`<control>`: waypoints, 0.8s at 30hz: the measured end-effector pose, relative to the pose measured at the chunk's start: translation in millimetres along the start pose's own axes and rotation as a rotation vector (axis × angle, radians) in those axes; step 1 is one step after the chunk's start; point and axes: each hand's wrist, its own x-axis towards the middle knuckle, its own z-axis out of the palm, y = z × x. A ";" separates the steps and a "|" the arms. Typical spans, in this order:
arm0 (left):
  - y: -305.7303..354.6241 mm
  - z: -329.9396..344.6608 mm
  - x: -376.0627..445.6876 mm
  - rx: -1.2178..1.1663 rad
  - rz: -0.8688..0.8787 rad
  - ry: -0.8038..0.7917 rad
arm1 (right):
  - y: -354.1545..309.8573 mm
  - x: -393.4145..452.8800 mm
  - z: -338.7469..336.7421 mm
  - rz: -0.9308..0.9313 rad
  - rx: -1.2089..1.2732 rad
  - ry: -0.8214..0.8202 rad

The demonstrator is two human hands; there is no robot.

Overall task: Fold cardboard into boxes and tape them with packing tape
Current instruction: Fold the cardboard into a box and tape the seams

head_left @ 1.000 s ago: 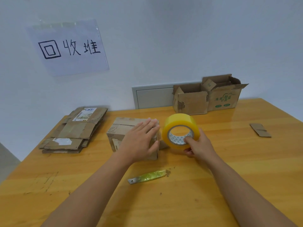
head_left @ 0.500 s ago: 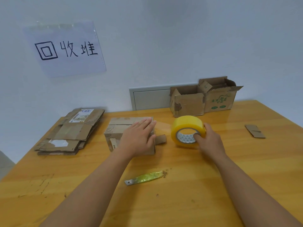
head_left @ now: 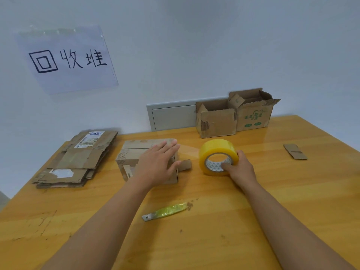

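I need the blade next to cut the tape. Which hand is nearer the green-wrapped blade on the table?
Neither clearly. The left hand lies flat on the small box beyond the blade; the right hand holds the tape roll, beyond and to its right.

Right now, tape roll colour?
Yellow tape roll, white patterned core inside. Only the head view shows it, held by the right hand.

Your right hand (head_left: 240,168) has carried the tape roll (head_left: 218,156) rightward, away from the small box (head_left: 132,152), and set it down on the table (head_left: 292,191).
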 end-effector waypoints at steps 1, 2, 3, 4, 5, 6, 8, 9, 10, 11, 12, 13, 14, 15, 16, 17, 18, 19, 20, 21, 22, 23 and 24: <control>-0.1 0.6 0.0 -0.005 -0.001 0.007 | -0.1 -0.5 -0.2 0.010 -0.002 -0.005; -0.3 1.3 0.3 -0.004 -0.001 0.011 | -0.2 -0.2 -0.7 0.015 -0.003 -0.009; -0.6 1.7 0.4 0.003 0.000 0.010 | -0.6 0.6 -1.3 0.017 -0.005 -0.016; -1.0 2.0 0.6 0.010 -0.001 0.009 | -1.1 1.4 -2.2 0.018 -0.005 -0.026; -1.1 2.1 0.6 0.014 -0.002 0.014 | -1.3 2.2 -3.2 0.018 -0.004 -0.036; -0.8 1.9 0.1 0.015 -0.004 0.023 | -0.9 2.8 -4.3 0.018 -0.001 -0.043; 0.3 1.9 -0.4 0.007 -0.001 0.038 | -0.5 3.3 -4.2 0.026 0.002 -0.044; 0.3 2.1 -0.3 -0.002 0.000 0.040 | -0.1 3.0 -3.1 0.034 -0.001 -0.040; -0.2 2.4 0.1 -0.010 -0.001 0.038 | 0.0 2.9 -1.9 0.042 -0.002 -0.034; -0.6 2.4 0.3 -0.015 -0.004 0.034 | -0.3 2.8 -1.7 0.046 -0.008 -0.028; -0.7 1.9 0.4 -0.017 -0.005 0.030 | -0.6 3.3 -2.6 0.044 -0.014 -0.022; -0.7 1.4 0.3 -0.016 -0.002 0.026 | -0.3 4.6 -4.9 0.041 -0.019 -0.013; -0.6 0.9 0.5 -0.012 0.001 0.020 | 0.2 5.9 -8.5 0.039 -0.017 0.003; -0.1 0.4 0.5 -0.010 0.001 0.014 | 1.3 7.3 -12.7 0.039 -0.011 0.025; 0.5 0.0 0.4 -0.013 -0.003 0.012 | 2.7 8.0 -16.1 0.042 -0.006 0.049; 1.4 -0.4 0.5 -0.015 -0.008 0.014 | 4.2 7.9 -17.9 0.050 -0.006 0.072; 1.9 -0.4 0.7 -0.013 -0.013 0.017 | 5.5 6.9 -17.5 0.062 -0.006 0.092; 2.1 -0.5 1.2 -0.009 -0.017 0.018 | 6.2 5.5 -15.4 0.073 -0.006 0.106; 2.1 -0.5 1.6 -0.007 -0.022 0.016 | 6.8 3.6 -12.0 0.084 -0.003 0.112; 2.1 -0.3 1.8 -0.005 -0.024 0.013 | 7.3 1.6 -8.5 0.091 -0.004 0.109; 2.2 -0.1 1.7 -0.004 -0.025 0.014 | 7.3 0.1 -5.8 0.090 -0.009 0.100; 1.9 0.5 1.4 -0.006 -0.023 0.018 | 7.3 -0.7 -4.4 0.084 -0.017 0.087; 1.6 0.5 1.5 -0.014 -0.024 0.023 | 6.8 -0.2 -4.1 0.077 -0.024 0.074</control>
